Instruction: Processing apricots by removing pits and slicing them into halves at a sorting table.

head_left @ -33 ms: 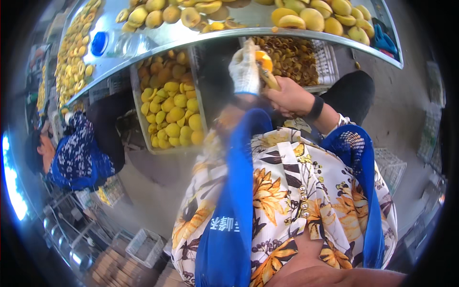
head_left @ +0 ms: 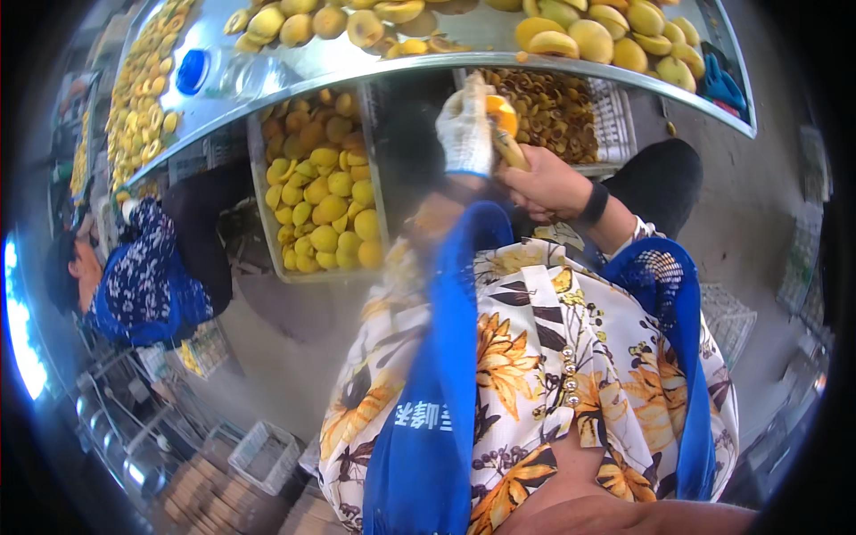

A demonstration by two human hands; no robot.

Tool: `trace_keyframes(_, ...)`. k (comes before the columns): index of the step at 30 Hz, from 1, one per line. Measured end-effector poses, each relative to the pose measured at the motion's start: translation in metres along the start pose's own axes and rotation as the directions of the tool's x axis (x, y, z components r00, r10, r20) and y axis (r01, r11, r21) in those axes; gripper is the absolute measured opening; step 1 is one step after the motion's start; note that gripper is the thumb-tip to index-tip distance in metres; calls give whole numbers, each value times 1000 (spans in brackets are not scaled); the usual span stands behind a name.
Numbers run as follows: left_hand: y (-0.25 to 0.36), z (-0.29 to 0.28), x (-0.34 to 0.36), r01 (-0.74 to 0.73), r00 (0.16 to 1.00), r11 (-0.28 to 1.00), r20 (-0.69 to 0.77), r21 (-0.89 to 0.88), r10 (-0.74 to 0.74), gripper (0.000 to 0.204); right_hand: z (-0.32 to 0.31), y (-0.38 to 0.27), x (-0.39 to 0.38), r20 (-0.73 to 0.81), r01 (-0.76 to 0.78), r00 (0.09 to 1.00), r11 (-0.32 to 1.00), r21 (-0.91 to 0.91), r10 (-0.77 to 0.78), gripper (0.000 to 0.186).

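Observation:
In a white knitted glove, my left hand [head_left: 465, 134] is closed around a yellow-orange peach [head_left: 502, 113], whose orange side shows to the right. My bare right hand [head_left: 555, 185], with a black band at the wrist, grips a tool by its yellowish handle [head_left: 513, 152]. The tool's metal end meets the lower part of the peach; its tip is hidden. Both hands are close together just below the edge of the metal table [head_left: 316, 90]. Behind them is a white crate [head_left: 610, 120] of brownish, hollowed fruit pieces.
A crate [head_left: 381, 201] of yellow peaches stands left of my arms. On the table lie peaches [head_left: 590, 42], a clear bottle with a blue cap [head_left: 191, 71], blue-handled tools [head_left: 720, 82] and fruit halves [head_left: 143, 98]. A person [head_left: 147, 276] sits at the far left.
The whole view has shifted slightly, so the table and hands appear a little further right. The hands keep the same hold on the peach and the tool.

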State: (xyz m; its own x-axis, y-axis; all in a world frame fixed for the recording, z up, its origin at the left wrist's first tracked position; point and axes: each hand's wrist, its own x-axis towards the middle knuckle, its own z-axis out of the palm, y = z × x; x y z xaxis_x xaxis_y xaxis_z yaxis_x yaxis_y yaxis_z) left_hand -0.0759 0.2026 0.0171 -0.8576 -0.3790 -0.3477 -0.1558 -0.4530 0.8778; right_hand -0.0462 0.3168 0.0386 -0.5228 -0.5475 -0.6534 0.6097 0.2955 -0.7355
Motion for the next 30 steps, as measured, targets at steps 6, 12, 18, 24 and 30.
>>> trace_keyframes(6, 5, -16, 10, 193, 979, 964, 103, -185, -176, 29, 7, -3, -1, 333, -187, 943, 831, 525, 3, 7)
trace_keyframes(12, -69, -44, 29, 653, 757, 755, 78, -62, -649, 40, -20, 39, 9, 205, 131, 796, 493, 860, -569, 17)
trace_keyframes(18, 14, -32, -6, 335, 907, 914, 184, 228, -378, 31, -35, 26, -21, -149, 406, 904, 700, 587, -400, 17)
trace_keyframes(24, 76, -163, 47, -351, 692, 495, -136, 795, 709, 29, -17, 24, -14, -105, 325, 941, 780, 534, -320, 15)
trace_keyframes(30, 4, -294, 56, -73, 943, -348, 179, 935, 282, 33, -8, 24, -15, -45, 187, 981, 842, 507, -191, 17)
